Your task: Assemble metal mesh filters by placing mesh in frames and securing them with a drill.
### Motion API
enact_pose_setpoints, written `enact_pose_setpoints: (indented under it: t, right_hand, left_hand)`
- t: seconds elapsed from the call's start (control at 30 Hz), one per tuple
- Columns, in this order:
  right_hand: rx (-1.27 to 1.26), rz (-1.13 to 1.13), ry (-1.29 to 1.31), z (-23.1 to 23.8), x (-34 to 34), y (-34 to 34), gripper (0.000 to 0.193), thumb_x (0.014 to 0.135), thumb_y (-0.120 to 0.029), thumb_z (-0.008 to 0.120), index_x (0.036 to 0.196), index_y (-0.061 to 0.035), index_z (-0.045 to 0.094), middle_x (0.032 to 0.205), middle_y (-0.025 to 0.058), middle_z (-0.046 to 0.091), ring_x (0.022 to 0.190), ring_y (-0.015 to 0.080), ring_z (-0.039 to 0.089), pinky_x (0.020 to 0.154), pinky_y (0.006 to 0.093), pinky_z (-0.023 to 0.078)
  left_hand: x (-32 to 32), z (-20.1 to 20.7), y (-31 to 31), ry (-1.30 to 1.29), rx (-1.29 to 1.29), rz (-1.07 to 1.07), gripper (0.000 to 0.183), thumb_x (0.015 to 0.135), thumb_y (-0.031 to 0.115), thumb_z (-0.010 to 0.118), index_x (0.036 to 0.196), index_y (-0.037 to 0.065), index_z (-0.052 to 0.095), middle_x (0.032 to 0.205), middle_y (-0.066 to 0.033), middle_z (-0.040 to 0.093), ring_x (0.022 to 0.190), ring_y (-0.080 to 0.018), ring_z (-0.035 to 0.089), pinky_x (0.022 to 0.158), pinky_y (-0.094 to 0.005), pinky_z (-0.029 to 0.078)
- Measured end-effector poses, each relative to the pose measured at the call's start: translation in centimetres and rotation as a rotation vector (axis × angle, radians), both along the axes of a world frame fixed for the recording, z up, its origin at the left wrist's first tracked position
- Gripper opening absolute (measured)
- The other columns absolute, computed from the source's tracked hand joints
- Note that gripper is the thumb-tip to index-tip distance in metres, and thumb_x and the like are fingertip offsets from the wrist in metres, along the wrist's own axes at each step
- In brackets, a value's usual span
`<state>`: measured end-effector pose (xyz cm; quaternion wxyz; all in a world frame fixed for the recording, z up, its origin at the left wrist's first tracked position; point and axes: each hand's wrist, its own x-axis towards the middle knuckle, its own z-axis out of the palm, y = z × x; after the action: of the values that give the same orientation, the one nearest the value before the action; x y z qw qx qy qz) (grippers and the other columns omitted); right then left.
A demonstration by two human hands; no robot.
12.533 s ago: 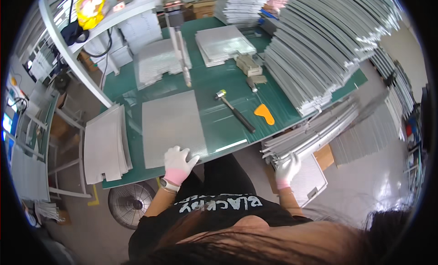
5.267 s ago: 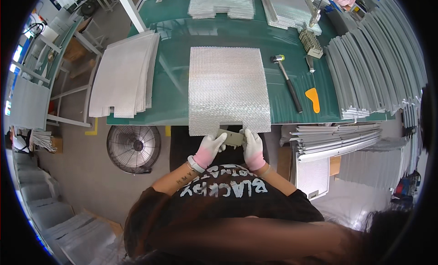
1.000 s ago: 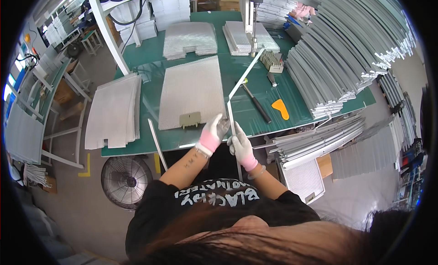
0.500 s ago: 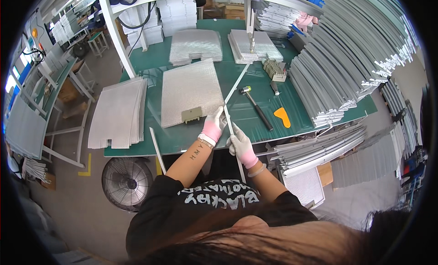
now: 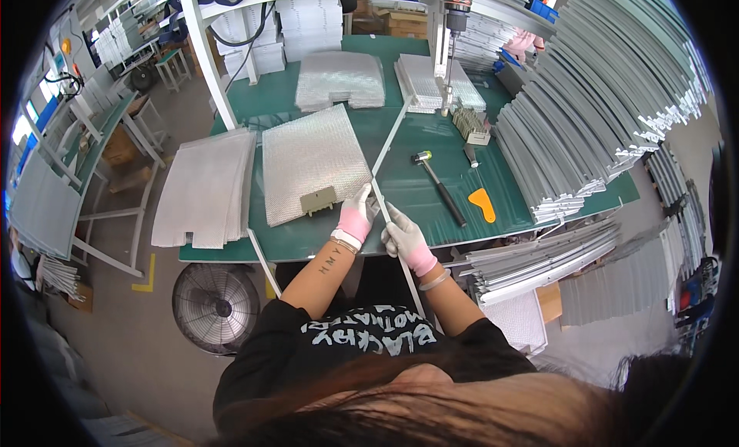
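A thin pale metal frame strip slants over the bench edge, bent near its middle, one end running down towards my body. My left hand, in a white and pink glove, closes on it by the bend, next to the corner of a silvery mesh panel. Just below, my right hand, gloved alike, grips the strip's lower part with thumb and fingers. On the panel's near edge sits a small grey-green slotted block. Another pale strip juts past the bench's near edge, left of my left forearm.
On the green bench lie a hammer, an orange scraper and a grey-green slotted block. Mesh panel stacks stand left and behind. A drill hangs at the back. Tall piles of grey strips flank the right.
The view has shifted slightly. The mesh panel with its block, and the strip in my hands, have moved a little left over the bench. Both hands keep their hold.
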<state>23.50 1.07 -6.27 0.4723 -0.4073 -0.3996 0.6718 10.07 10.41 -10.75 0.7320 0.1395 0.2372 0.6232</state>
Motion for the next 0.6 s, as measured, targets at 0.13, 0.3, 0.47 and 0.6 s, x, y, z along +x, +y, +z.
enact_pose_setpoints:
  t: [0.13,0.3,0.47,0.6]
  right_hand:
    - [0.092,0.074,-0.265,1.4,0.5,2.1,0.055,0.099,-0.011,0.042,0.152,-0.0058,0.028,0.071,0.0044,0.055,0.045,0.0089,0.047,0.040,0.0232,0.041]
    - [0.371,-0.091,-0.676,0.5,1.4,9.6,0.039,0.099,-0.025,0.051,0.129,-0.0009,0.054,0.079,0.0041,0.060,0.059,0.0106,0.057,0.053,0.0265,0.049]
    - [0.165,0.102,-0.664,2.3,1.1,9.7,0.027,0.092,-0.027,0.065,0.090,-0.0015,0.057,0.068,0.0032,0.056,0.053,0.0117,0.053,0.048,0.0287,0.046]
    - [0.098,0.094,-0.386,2.0,1.8,8.8,0.018,0.093,-0.018,0.063,0.088,-0.0041,0.052,0.065,-0.0007,0.049,0.051,0.0085,0.047,0.046,0.0259,0.041]
  left_hand:
    - [0.1,-0.3,-0.9,0.052,0.014,-0.035,0.020,0.094,0.014,0.063,0.108,0.001,0.059,0.100,-0.0081,0.061,0.090,-0.0206,0.060,0.082,-0.0384,0.052]
    - [2.4,0.8,-3.8,0.100,0.159,-0.182,0.028,0.104,0.023,0.045,0.119,0.000,0.053,0.113,-0.0094,0.058,0.103,-0.0215,0.058,0.090,-0.0304,0.048]
    - [-3.1,5.1,-10.6,0.220,0.313,-0.311,0.040,0.103,0.026,0.049,0.134,0.000,0.049,0.130,-0.0115,0.057,0.115,-0.0226,0.056,0.098,-0.0356,0.046]
    - [-15.0,6.6,-8.3,2.002,0.610,0.677,0.037,0.091,0.019,0.056,0.124,0.001,0.056,0.120,-0.0220,0.060,0.111,-0.0391,0.056,0.095,-0.0444,0.046]
